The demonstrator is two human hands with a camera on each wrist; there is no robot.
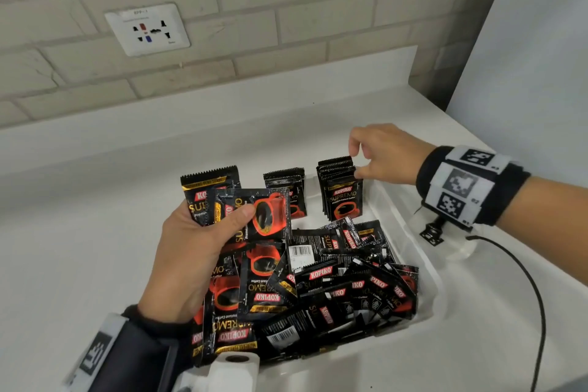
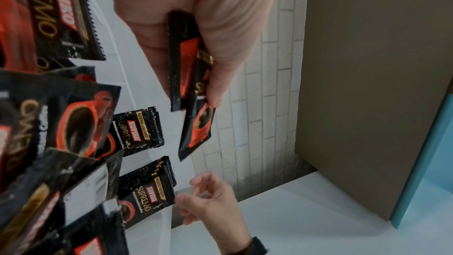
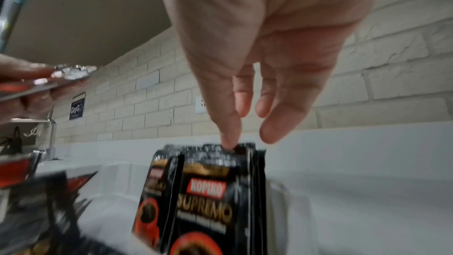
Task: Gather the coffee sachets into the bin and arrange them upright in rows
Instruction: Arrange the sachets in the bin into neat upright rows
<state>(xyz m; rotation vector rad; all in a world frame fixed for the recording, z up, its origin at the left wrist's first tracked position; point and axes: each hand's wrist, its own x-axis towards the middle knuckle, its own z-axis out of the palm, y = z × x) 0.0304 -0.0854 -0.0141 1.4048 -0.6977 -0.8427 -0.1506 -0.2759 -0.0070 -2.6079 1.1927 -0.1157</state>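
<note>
- Black foil coffee sachets fill a white bin [image 1: 423, 251] on the counter; most lie in a loose heap [image 1: 334, 283] at its near end, while two small upright stacks stand against the far wall.
- Judging by this, the step in hand is the arranging: gathering looks largely done, rows barely begun.
- Right hand [image 1: 386, 154] hovers at the top edge of the right-hand upright stack [image 1: 342, 191], fingers loosely bent, thumb and forefinger at or just above the serrated tops (the right wrist view is blurred, so I cannot tell whether it pinches anything).
- Left hand [image 1: 197, 251] holds a few sachets [image 1: 241, 210] fanned above the heap, thumb pressed over them.
- Next move likely calls for passing one held sachet across, turning it upright, and sliding it against a stack without toppling it.
</note>
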